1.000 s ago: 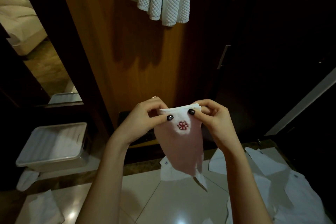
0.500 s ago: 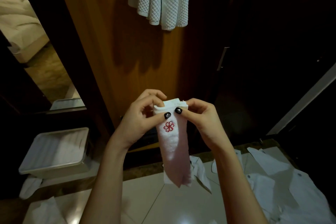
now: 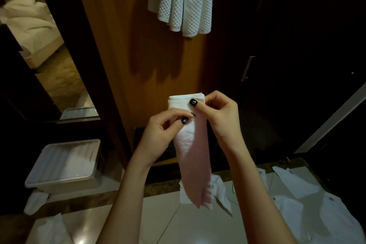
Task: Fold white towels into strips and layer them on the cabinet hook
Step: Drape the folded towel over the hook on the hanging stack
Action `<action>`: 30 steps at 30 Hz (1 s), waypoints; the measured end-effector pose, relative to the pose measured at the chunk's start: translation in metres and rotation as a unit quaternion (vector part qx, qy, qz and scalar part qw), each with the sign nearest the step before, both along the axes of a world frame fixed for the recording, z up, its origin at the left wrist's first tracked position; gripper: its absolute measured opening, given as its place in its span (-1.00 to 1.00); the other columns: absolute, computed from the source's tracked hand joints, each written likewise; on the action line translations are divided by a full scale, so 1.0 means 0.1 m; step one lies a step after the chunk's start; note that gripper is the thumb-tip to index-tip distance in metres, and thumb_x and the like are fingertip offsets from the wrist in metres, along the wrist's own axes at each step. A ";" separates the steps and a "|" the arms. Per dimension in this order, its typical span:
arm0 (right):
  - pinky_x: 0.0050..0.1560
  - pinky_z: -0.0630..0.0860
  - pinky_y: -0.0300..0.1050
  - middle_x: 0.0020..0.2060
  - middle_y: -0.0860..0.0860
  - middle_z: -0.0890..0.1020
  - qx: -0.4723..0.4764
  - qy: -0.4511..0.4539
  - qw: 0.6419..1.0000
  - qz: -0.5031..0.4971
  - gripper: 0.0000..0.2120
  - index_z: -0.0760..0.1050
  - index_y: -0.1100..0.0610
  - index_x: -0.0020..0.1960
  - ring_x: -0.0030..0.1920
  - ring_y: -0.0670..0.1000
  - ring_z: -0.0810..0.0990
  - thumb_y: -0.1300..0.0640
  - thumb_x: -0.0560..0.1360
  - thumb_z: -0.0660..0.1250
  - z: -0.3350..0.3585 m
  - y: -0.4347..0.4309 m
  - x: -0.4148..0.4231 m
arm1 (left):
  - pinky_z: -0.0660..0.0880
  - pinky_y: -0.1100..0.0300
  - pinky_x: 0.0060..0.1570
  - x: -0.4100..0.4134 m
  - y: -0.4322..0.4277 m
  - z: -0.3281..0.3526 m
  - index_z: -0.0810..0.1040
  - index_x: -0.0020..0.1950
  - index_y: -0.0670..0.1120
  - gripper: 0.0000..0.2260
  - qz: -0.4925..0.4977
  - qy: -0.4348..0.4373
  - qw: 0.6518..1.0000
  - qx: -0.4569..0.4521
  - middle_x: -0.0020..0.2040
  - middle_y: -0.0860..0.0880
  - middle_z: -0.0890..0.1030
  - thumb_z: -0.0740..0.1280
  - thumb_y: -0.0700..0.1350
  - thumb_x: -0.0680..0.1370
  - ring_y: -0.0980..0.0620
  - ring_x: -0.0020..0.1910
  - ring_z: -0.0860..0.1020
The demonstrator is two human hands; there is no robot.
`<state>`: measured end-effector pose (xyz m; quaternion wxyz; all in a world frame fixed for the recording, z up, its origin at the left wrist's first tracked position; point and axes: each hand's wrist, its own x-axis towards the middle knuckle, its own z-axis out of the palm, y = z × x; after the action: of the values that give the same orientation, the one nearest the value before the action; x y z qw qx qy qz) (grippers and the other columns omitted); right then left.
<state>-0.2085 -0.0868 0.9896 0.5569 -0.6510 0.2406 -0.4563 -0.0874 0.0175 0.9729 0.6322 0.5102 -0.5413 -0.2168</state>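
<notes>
Right hand (image 3: 217, 114) pinches the towel (image 3: 193, 144) at its top folded edge; left hand (image 3: 162, 134) pinches it just below. Strip hangs free beneath; hung towels (image 3: 184, 0) well above.

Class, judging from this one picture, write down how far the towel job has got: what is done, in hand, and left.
Done: white towels hang against the cabinet; the hook is out of view. In hand: left hand and right hand pinch a narrow folded strip near its top. Left: hanging that strip; more white cloths lie on the floor.
</notes>
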 end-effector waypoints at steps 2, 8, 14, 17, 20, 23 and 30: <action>-0.23 0.54 -0.12 -0.32 0.10 0.62 -0.013 0.007 1.000 -0.006 -0.80 0.56 0.22 -0.25 -0.26 0.00 0.60 0.14 0.49 0.45 0.03 -0.04 0.06 | 0.45 0.43 0.02 0.00 -0.07 0.02 0.64 -0.02 0.09 -0.67 0.033 -0.010 0.999 0.001 -0.03 0.22 0.67 0.32 -0.36 0.54 0.25 0.04 0.59; -0.13 0.53 -0.14 -0.16 -0.03 0.59 -0.094 0.049 0.993 -0.044 -0.80 0.52 0.04 0.01 -0.14 -0.04 0.59 0.01 0.65 0.15 -0.12 -0.16 -0.04 | 0.47 0.32 0.13 0.14 -0.47 0.22 0.58 0.04 0.09 -0.72 0.102 0.049 0.992 -0.049 0.08 0.17 0.62 0.30 -0.31 0.57 0.19 0.17 0.55; -0.21 0.48 -0.13 -0.26 -0.03 0.59 -0.092 0.127 0.986 -0.058 -0.83 0.53 0.05 -0.13 -0.22 -0.07 0.57 0.04 0.60 0.28 -0.51 -0.19 -0.18 | 0.51 0.35 -0.01 0.30 -0.86 0.59 0.50 0.19 -0.04 -0.74 0.074 0.097 0.990 -0.064 0.21 -0.02 0.53 0.27 -0.32 0.59 0.22 0.13 0.56; -0.11 0.50 -0.26 -0.15 -0.12 0.65 -0.076 0.124 0.987 -0.072 -0.89 0.55 -0.08 -0.03 -0.11 -0.18 0.61 0.09 0.50 0.42 -0.58 -0.24 -0.27 | 0.54 0.24 0.08 0.37 -1.01 0.71 0.49 0.25 -0.08 -0.73 0.093 0.164 0.979 -0.073 0.25 -0.07 0.52 0.27 -0.32 0.59 0.07 0.21 0.54; 0.04 0.46 -0.45 0.11 -0.33 0.58 -0.066 0.117 0.989 -0.060 -0.51 0.43 -0.26 0.27 0.14 -0.32 0.54 0.20 0.49 0.42 -0.65 -0.30 -0.41 | 0.54 0.24 0.03 0.42 -1.07 0.79 0.47 0.26 -0.07 -0.70 0.075 0.212 0.971 -0.081 0.20 -0.04 0.54 0.26 -0.34 0.59 0.12 0.13 0.58; 0.16 0.35 -0.54 0.26 -0.53 0.40 -0.063 0.132 0.989 -0.006 -0.31 0.27 -0.42 0.39 0.29 -0.46 0.34 0.22 0.52 0.41 -0.70 -0.31 -0.52 | 0.54 0.26 0.00 0.45 -1.11 0.84 0.47 0.27 -0.08 -0.70 0.079 0.221 0.968 -0.093 0.20 -0.07 0.55 0.26 -0.35 0.59 0.10 0.12 0.58; 0.02 0.47 -0.41 0.06 -0.26 0.62 -0.075 0.111 0.987 -0.084 -0.57 0.48 -0.18 0.25 0.09 -0.25 0.58 0.20 0.50 0.43 -0.69 -0.30 -0.60 | 0.55 0.27 -0.07 0.35 -1.21 0.91 0.40 0.35 -0.18 -0.67 0.062 0.294 0.947 -0.114 0.18 -0.12 0.56 0.23 -0.37 0.59 0.06 0.09 0.60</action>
<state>-0.2686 -0.1168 0.9203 0.4365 -0.7150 0.3199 -0.4426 -0.0522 -0.1030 1.0635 0.8296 0.3810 -0.3197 -0.2539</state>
